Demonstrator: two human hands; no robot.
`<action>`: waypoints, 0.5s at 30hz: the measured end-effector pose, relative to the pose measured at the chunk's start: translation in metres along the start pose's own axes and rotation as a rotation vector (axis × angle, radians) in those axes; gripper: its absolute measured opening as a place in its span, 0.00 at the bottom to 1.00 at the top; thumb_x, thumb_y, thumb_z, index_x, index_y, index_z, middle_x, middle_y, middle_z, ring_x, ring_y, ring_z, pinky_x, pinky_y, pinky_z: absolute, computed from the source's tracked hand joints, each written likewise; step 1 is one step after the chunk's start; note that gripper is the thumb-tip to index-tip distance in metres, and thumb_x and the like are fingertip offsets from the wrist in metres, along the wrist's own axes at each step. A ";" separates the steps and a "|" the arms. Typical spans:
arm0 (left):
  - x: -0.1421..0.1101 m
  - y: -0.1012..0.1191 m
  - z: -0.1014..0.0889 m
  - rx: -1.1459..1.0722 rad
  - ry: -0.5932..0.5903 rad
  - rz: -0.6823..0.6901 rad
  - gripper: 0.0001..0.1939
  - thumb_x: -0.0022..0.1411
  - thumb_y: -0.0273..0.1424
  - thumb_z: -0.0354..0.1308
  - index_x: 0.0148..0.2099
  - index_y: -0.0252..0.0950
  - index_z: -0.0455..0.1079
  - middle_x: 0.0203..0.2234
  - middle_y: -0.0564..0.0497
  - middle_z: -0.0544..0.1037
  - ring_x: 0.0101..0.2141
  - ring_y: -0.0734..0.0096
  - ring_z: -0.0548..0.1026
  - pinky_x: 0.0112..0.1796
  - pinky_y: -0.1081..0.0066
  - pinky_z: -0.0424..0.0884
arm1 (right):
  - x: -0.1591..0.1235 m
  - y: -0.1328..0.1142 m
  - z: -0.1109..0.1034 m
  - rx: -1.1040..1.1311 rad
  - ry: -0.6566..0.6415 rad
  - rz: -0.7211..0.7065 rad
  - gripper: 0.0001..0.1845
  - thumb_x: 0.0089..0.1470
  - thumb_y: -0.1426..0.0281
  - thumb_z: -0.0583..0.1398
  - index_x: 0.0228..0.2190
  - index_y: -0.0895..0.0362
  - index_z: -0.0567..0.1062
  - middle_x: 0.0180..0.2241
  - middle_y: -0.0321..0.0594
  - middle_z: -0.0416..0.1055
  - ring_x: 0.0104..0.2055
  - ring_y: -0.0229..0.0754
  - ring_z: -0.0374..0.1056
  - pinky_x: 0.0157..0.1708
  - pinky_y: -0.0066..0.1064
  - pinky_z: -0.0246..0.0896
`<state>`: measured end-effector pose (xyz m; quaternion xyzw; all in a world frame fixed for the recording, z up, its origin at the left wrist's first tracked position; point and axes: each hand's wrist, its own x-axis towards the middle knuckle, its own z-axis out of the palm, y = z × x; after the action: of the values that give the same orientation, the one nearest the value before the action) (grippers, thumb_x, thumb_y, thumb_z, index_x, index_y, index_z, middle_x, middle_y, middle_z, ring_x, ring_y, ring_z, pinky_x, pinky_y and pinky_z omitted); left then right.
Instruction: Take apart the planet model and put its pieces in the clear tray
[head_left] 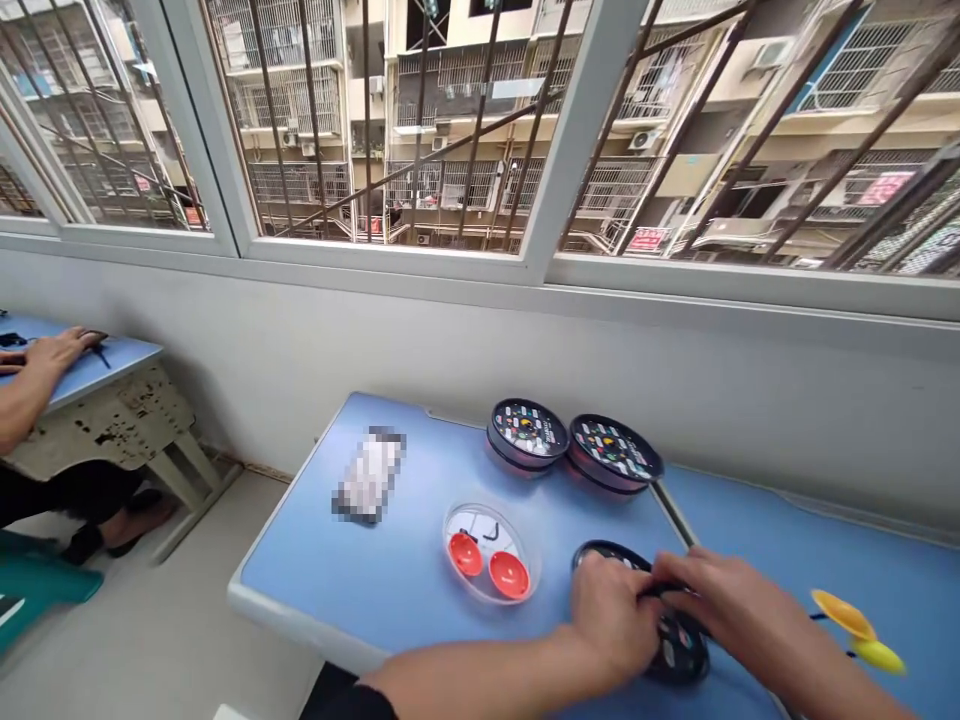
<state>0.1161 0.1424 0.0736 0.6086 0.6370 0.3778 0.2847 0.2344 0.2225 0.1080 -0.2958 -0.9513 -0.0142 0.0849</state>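
Note:
My left hand [611, 620] and my right hand [731, 605] both grip a round black case [682, 650] printed with small coloured marks, near the table's front edge. Much of the case is hidden by my fingers. Behind my hands, two similar round black-lidded cases [527, 433] [615, 453] sit side by side. To the left of my hands lies a clear round dish [487, 553] holding two red dome-shaped parts [466, 553]. A pixelated white packet [369, 475] lies farther left on the blue tabletop [315, 555].
Yellow and black parts [855, 630] lie to the right of my right hand. A metal seam [673, 512] runs across the blue surface. A wall and barred windows stand behind the table. At the left, a co-worker's hand [52, 355] rests on a separate blue desk [112, 365].

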 end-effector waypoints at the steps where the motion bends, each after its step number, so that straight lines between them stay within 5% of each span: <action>1: 0.001 -0.001 0.001 0.001 -0.001 0.002 0.14 0.59 0.30 0.50 0.45 0.35 0.73 0.34 0.44 0.78 0.35 0.61 0.73 0.39 0.66 0.63 | 0.001 0.000 -0.001 -0.025 0.002 -0.039 0.10 0.42 0.77 0.55 0.20 0.52 0.73 0.19 0.38 0.70 0.22 0.43 0.67 0.23 0.30 0.56; 9: 0.004 -0.003 0.002 -0.002 -0.018 0.005 0.11 0.57 0.28 0.53 0.38 0.31 0.76 0.33 0.42 0.78 0.36 0.61 0.73 0.37 0.69 0.63 | 0.005 -0.005 -0.044 -0.139 0.215 -0.397 0.07 0.50 0.72 0.53 0.24 0.53 0.69 0.15 0.35 0.67 0.18 0.41 0.65 0.18 0.29 0.53; 15: -0.009 0.006 -0.007 -0.063 0.054 -0.082 0.18 0.52 0.28 0.54 0.46 0.29 0.69 0.37 0.38 0.75 0.38 0.55 0.71 0.36 0.66 0.64 | -0.006 -0.045 -0.064 -0.090 0.393 -0.417 0.13 0.59 0.68 0.49 0.28 0.54 0.71 0.19 0.36 0.71 0.21 0.40 0.65 0.24 0.31 0.55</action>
<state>0.1146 0.1328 0.0817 0.5622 0.6569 0.4019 0.3015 0.2241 0.1771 0.1714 -0.0887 -0.9554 -0.1306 0.2497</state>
